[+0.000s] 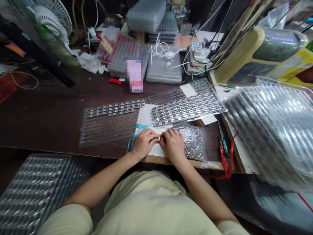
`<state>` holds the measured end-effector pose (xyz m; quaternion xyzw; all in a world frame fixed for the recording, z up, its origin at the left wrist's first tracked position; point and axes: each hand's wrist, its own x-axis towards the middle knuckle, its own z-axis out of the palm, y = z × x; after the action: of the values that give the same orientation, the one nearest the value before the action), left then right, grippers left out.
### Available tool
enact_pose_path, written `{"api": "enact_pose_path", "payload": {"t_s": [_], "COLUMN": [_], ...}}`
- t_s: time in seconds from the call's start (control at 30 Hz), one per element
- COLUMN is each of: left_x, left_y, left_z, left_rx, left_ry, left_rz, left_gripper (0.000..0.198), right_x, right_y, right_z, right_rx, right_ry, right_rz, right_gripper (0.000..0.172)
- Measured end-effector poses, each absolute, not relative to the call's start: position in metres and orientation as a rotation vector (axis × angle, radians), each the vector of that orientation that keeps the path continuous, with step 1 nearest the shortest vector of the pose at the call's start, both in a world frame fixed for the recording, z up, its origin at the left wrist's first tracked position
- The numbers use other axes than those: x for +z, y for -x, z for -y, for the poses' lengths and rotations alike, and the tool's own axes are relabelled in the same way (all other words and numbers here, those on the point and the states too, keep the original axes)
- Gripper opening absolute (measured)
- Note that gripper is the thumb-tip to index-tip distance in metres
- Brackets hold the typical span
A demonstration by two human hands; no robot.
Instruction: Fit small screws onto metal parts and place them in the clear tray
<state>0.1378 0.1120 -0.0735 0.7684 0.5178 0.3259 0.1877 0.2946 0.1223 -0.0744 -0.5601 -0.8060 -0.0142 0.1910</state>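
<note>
My left hand point(144, 143) and my right hand point(174, 143) meet at the table's front edge, fingertips pinched together on a small metal part point(159, 138). Its exact kind is too small to make out. A clear bag of small metal pieces point(195, 145) lies just right of my right hand. Behind the hands, a clear plastic tray point(168, 97) holds rows of small metal connectors point(186, 109). Another clear tray point(107, 129), left of my left hand, has connectors point(114, 107) only in its far rows.
A phone point(135, 75) leans against stacked clear trays point(164, 70) at the back. Green-handled pliers or a screwdriver point(223, 143) and a red cord point(228, 166) lie at right. Tall tray stacks stand at right point(274, 130) and lower left point(31, 192). A fan point(46, 16) is at back left.
</note>
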Motion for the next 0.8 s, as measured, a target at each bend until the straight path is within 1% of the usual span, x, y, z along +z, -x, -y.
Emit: {"api": "enact_pose_path", "payload": {"t_s": [0.1,0.17,0.27,0.37,0.43,0.53,0.63,0.8], "left_x": [-0.064,-0.055,-0.048,-0.052,-0.057,-0.060,-0.055,-0.049], "left_y": [-0.128,-0.113,-0.085,-0.063,-0.054,-0.047,-0.054,-0.095], "left_z": [-0.125,-0.149,-0.194,-0.223,-0.225,-0.216,-0.211,-0.236], "left_rx": [1.017,1.068,0.978,0.836,0.791,0.798,0.819,0.717], "left_ry": [-2.149,-2.145,-2.140,-2.139,-2.142,-2.147,-2.204,-2.320], "left_rz": [-1.462,-1.603,-1.908,-2.036,-2.062,-2.123,-2.098,-1.830], "left_gripper": [0.011,0.011,0.009,0.010,0.013,0.017,0.018,0.014], "right_x": [-0.079,-0.081,-0.083,-0.083,-0.083,-0.083,-0.082,-0.080], "right_y": [-0.296,-0.298,-0.299,-0.300,-0.300,-0.300,-0.299,-0.298], "right_z": [-0.123,-0.122,-0.120,-0.120,-0.121,-0.122,-0.120,-0.112], "right_rx": [-0.046,-0.039,-0.022,0.015,0.055,0.081,0.047,-0.044], "right_ry": [1.507,1.452,1.402,1.401,1.385,1.353,1.379,1.485], "right_rz": [2.238,2.219,2.208,2.201,2.206,2.238,2.278,2.299], "right_gripper": [0.007,0.007,0.010,0.009,0.008,0.011,0.012,0.008]}}
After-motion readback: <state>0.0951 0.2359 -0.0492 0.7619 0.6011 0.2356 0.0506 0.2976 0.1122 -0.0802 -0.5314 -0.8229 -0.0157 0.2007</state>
